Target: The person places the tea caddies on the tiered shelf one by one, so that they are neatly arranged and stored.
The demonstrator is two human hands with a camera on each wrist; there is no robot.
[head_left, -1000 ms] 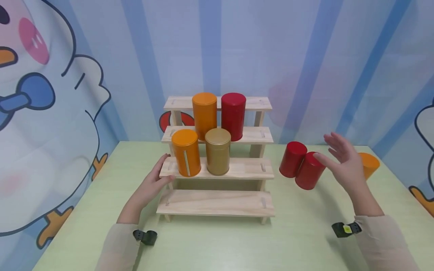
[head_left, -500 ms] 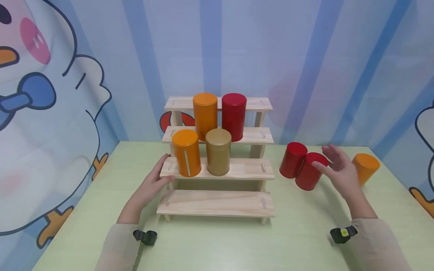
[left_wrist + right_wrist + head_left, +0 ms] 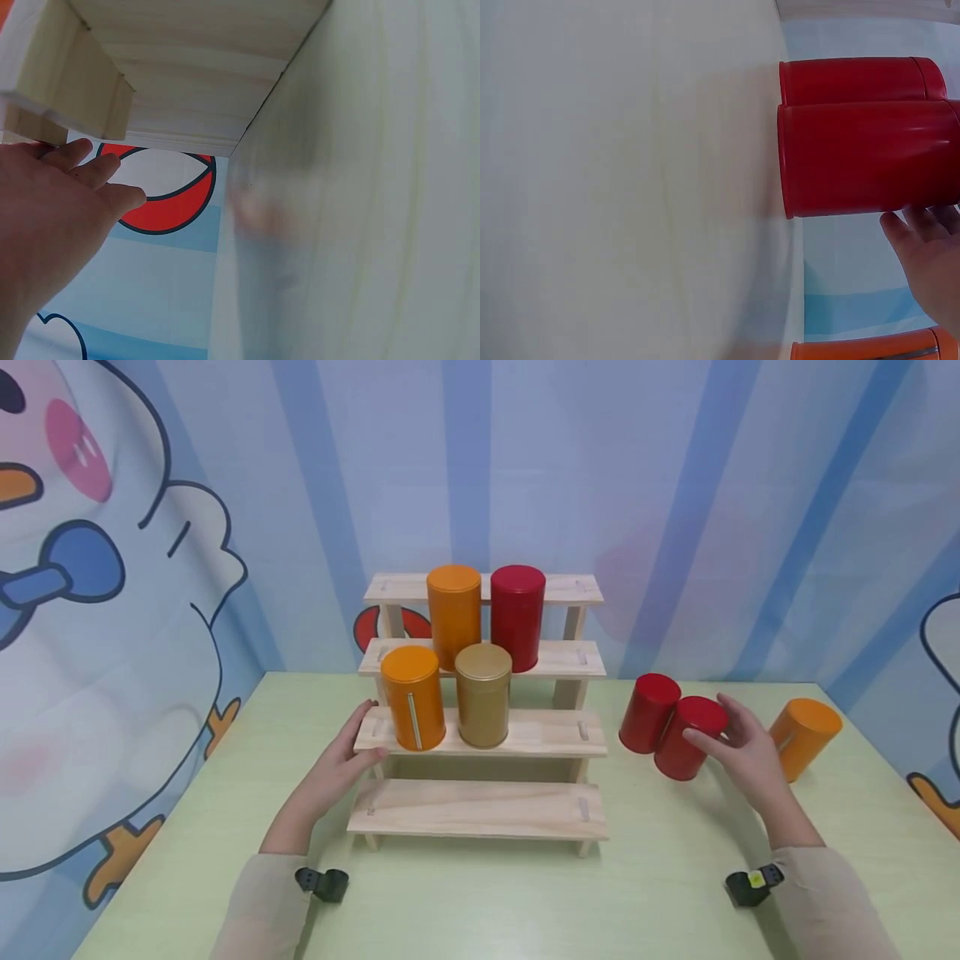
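Table (image 3: 540,902), right hand (image 3: 741,758), fingers apart at red can (image 3: 678,752), second can (image 3: 645,718) beyond, orange can (image 3: 810,733) behind knuckles, left hand (image 3: 336,768) gripping shelf (image 3: 480,807)

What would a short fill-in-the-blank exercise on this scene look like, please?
1. The wooden rack has ____ shelves.
2. The gold canister stands to the ____ of the orange canister beside it.
3. The canister nearest to the right hand is coloured ____.
4. On the table, beside the rack, stand ____ canisters.

Missing words: four; right; red; three.
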